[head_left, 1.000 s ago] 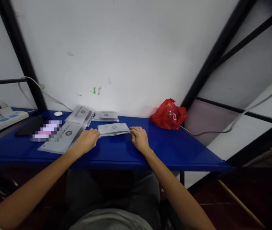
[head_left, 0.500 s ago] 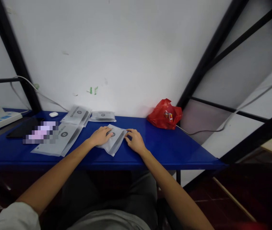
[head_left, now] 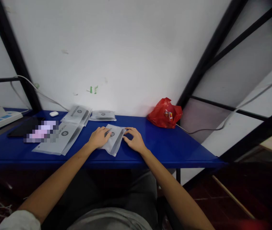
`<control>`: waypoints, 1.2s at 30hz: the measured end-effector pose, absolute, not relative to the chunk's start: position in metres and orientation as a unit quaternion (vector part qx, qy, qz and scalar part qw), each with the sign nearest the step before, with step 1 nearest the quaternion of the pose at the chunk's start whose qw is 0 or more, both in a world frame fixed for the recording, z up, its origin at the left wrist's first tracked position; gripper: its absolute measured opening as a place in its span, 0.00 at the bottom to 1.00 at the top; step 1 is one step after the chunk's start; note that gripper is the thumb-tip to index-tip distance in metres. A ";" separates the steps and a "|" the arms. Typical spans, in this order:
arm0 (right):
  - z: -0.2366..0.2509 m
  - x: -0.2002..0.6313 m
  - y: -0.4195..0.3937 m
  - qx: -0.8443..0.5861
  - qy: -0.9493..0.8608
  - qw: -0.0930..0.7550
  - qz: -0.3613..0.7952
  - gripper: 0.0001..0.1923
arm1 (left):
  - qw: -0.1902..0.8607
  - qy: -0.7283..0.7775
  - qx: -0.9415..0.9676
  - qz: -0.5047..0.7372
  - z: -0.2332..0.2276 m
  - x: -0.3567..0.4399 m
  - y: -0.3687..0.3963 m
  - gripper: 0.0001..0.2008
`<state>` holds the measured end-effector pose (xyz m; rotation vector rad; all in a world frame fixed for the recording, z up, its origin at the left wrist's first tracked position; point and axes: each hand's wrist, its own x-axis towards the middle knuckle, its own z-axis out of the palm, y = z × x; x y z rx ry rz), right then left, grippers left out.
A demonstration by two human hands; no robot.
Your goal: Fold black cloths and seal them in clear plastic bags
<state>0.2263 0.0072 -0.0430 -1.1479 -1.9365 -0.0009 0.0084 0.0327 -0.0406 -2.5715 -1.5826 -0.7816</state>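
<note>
A frosted plastic zip bag with a round dark logo lies at a slant on the blue table in front of me. My left hand rests on its left part, fingers laid over the top and the thumb near the logo. At the bag's right edge is my right hand, thumb and fingers apart, fingertips touching or very close to the edge. I see nothing gripped in either hand. To the left lie a larger frosted bag and another frosted bag. Behind my left hand, a small frosted bag sits by the wall.
A crumpled red plastic bag stands at the table's back right. Farther left are a dark flat device partly covered by a blurred patch, a small white case and a white power strip. The blue table's front edge runs before my lap.
My right fingers have shifted slightly left along the zip bag's edge, and the thumb has spread away from them. The left hand stays on the bag, almost unmoved.
</note>
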 end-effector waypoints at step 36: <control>-0.046 0.228 0.011 -0.599 -0.757 0.256 0.058 0.23 | -0.018 -0.532 -0.801 -0.274 -0.033 0.009 0.029 0.16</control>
